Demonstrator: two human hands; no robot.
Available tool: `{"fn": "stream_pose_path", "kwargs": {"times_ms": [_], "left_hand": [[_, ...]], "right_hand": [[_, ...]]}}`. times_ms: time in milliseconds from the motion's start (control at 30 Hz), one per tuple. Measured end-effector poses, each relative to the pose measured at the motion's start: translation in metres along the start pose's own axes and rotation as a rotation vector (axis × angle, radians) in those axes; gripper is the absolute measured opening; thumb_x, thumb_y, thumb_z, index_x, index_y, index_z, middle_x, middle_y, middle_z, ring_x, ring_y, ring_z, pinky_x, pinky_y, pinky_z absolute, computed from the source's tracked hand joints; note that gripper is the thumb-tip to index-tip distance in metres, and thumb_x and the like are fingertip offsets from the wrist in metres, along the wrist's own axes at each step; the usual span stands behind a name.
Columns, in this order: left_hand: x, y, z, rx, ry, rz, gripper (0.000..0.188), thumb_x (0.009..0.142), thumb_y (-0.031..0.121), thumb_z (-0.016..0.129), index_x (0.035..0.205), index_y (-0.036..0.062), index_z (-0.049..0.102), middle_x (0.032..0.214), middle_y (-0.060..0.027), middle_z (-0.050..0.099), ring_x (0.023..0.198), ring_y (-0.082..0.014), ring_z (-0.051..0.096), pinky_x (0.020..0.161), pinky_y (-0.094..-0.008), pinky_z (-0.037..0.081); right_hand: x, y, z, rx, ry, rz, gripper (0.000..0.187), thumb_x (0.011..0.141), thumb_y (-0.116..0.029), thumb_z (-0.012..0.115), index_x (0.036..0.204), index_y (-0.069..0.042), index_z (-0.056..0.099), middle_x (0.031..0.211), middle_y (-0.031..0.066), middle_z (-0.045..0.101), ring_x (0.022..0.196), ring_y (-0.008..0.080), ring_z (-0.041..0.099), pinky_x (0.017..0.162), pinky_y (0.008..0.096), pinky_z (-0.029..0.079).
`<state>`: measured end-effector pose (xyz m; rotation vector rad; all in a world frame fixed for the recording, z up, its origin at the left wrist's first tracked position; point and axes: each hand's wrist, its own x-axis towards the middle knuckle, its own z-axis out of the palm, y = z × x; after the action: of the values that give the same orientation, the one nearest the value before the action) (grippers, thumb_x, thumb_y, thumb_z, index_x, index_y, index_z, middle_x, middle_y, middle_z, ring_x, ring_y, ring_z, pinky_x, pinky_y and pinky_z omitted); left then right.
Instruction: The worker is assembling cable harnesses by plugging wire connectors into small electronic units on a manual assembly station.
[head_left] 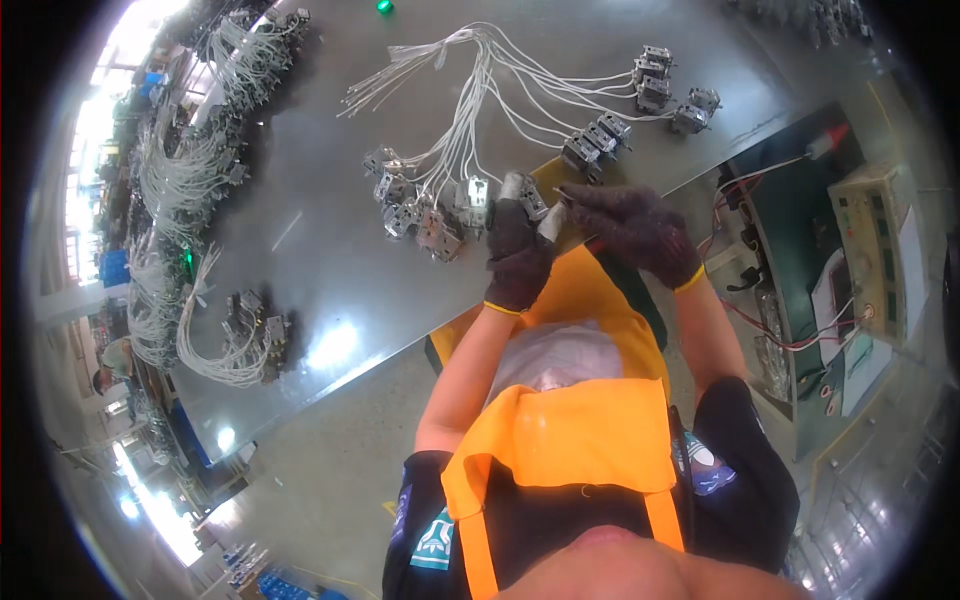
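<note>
A wide fisheye camera, the left of two worn side by side on a person's head, looks steeply down over the wearer's orange apron (590, 430), close at the lower edge, toward the gloved left hand (520, 252) and right hand (642, 228) near mid-frame. The metal table (300, 140) stretches beyond them across the upper part of the view, while the lens bends straight edges toward its dark round rim, taking in bright windows (95, 150) at far left and a boxy control unit (872, 240) at right.
</note>
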<state>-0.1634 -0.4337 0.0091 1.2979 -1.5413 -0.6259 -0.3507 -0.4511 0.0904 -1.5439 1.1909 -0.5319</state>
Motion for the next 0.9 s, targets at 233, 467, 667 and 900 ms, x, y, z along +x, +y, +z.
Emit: {"fn": "stream_pose_path", "kwargs": {"times_ms": [233,467,667,900], "left_hand": [[0.008,-0.007,0.001,0.259,-0.053,0.201,0.054,0.079,0.011,0.071,0.127,-0.0021,0.049,0.104,-0.0232,0.059,0.095,-0.0387,0.059,0.083,-0.0436,0.048],[0.013,-0.002,0.003,0.214,-0.199,0.055,0.054,0.078,0.012,0.069,0.126,-0.0040,0.048,0.101,-0.0250,0.060,0.094,-0.0432,0.059,0.082,-0.0465,0.048],[-0.001,0.008,-0.011,0.254,-0.164,0.156,0.055,0.079,0.010,0.065,0.129,-0.0045,0.045,0.111,-0.0287,0.056,0.103,-0.0456,0.055,0.093,-0.0483,0.045],[0.038,0.056,-0.091,0.575,-0.068,0.484,0.048,0.077,0.014,0.067,0.122,0.0029,0.056,0.120,-0.0247,0.055,0.120,-0.0410,0.051,0.108,-0.0497,0.036]], "right_hand": [[0.006,-0.020,0.012,-0.396,0.162,-0.401,0.028,0.088,-0.017,0.062,0.113,-0.006,0.065,0.091,0.0178,0.069,0.082,0.0348,0.067,0.072,0.0408,0.054],[0.014,-0.015,0.028,-0.889,0.078,-0.231,0.016,0.087,-0.018,0.055,0.089,-0.009,0.068,0.079,0.0181,0.068,0.077,0.0371,0.067,0.070,0.0479,0.053],[0.004,-0.015,0.024,-0.644,0.072,-0.283,0.020,0.089,-0.019,0.057,0.102,-0.007,0.064,0.084,0.0155,0.068,0.072,0.0334,0.065,0.067,0.0431,0.053],[-0.014,-0.010,0.048,0.325,-0.308,0.172,0.050,0.088,-0.025,0.066,0.136,-0.018,0.057,0.093,0.0036,0.069,0.063,0.0074,0.056,0.053,0.0285,0.049]]}}
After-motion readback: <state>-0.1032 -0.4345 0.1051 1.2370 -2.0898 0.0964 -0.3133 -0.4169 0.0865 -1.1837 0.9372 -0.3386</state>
